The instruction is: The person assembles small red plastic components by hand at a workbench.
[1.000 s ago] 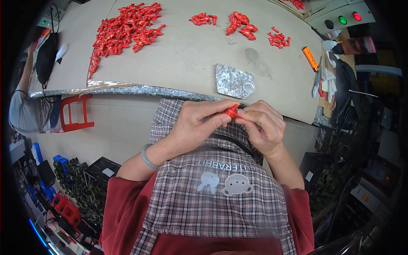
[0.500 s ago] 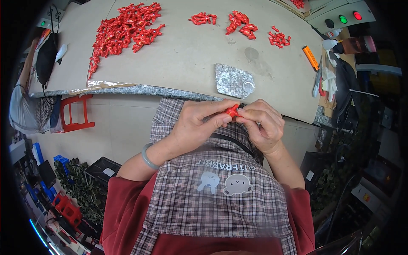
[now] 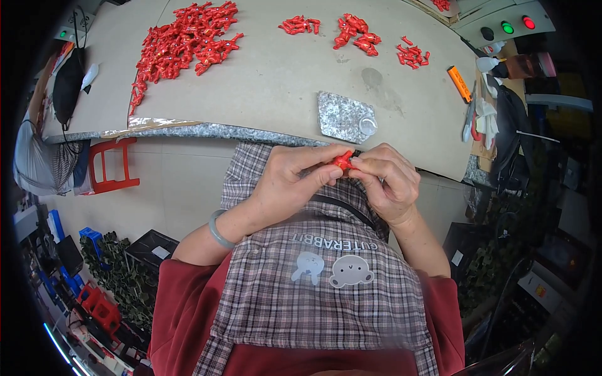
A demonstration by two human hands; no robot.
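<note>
Between my two hands, just off the table's near edge, is a small glossy red plastic figure (image 3: 342, 160). My left hand (image 3: 290, 177) pinches it from the left with thumb and forefinger. From the other side, the thumb and forefinger of my right hand (image 3: 390, 182) close on its right end; the fingertips hide part of it. Beyond my hands a speckled grey stone slab (image 3: 338, 114) lies on the table, with a small clear round dish (image 3: 367, 126) on its right corner.
A large heap of red figures (image 3: 182, 44) covers the table's far left. Smaller piles of red parts (image 3: 300, 26), (image 3: 355, 32) and little red pieces (image 3: 412, 55) lie farther right. At the right edge are an orange tool (image 3: 459, 84) and scissors (image 3: 468, 120). A red stool (image 3: 113, 166) stands left.
The red figure has turned slightly between my fingers, its top now tilting up to the right. Both hands stay in nearly the same place.
</note>
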